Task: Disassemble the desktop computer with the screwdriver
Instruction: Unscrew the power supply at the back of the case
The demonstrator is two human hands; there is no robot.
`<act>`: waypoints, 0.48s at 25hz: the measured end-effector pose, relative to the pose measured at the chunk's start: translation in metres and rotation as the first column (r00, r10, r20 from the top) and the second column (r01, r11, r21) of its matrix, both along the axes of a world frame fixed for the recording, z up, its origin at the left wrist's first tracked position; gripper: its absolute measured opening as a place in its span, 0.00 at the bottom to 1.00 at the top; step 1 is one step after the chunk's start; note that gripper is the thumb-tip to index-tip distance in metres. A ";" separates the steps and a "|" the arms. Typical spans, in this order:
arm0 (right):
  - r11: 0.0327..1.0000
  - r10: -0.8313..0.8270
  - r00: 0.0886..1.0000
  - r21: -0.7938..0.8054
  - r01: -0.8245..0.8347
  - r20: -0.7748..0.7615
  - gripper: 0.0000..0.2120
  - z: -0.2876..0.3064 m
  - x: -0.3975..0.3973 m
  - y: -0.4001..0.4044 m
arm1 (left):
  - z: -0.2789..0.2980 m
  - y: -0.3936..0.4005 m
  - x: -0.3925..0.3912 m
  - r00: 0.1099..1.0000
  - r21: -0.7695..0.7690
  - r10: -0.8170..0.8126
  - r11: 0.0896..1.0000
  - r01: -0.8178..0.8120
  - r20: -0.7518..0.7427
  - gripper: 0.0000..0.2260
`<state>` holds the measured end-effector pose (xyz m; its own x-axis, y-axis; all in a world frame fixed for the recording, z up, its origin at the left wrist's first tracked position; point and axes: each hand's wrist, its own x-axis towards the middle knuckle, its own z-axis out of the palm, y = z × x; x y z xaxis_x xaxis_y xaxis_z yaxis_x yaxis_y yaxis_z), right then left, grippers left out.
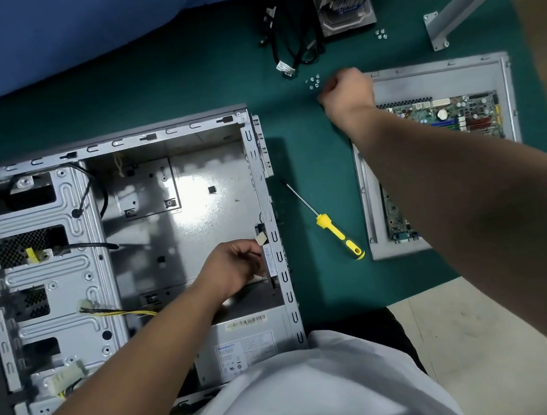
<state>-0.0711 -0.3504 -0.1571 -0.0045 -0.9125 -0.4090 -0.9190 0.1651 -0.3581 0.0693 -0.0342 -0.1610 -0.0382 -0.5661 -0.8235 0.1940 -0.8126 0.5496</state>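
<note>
Head view. We find the computer case (127,259) lying open on the green mat (313,175), its main bay stripped to bare metal. Our left hand (234,267) reaches inside, fingers closed on a small flat part (269,259) against the rear wall of the case; we cannot tell whether that part is already free. Just below this grip sits the power supply (244,345), in our judgement not yet removed, and loose cable ends (105,309) lie well to its left near the drive cage.

Our right hand (346,95) is curled into a fist over the mat; whether it holds anything we cannot tell. Just beside its knuckles lies a small cluster of screws (313,81). Below that hand, the motherboard (440,121) rests on the detached side panel (428,78). Beyond it lie a cooler on a drive (345,2) and a cable bundle (293,46).

The screwdriver (327,221) lies unheld between the two hands, near the case edge.

We judge the work well advanced: board, cooler and drive out; power supply and remaining fittings outstanding.
</note>
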 end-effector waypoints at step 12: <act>0.999 -0.032 0.975 -0.015 0.036 0.219 0.18 -0.002 -0.021 0.053 | 0.003 -0.001 0.000 0.998 0.001 -0.046 0.999 0.046 0.049 0.33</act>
<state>-0.0926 -0.2969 -0.1593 0.0515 -0.9207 -0.3868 -0.8122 0.1868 -0.5527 0.0696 -0.0357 -0.1584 -0.0234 -0.5652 -0.8246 0.1290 -0.8197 0.5581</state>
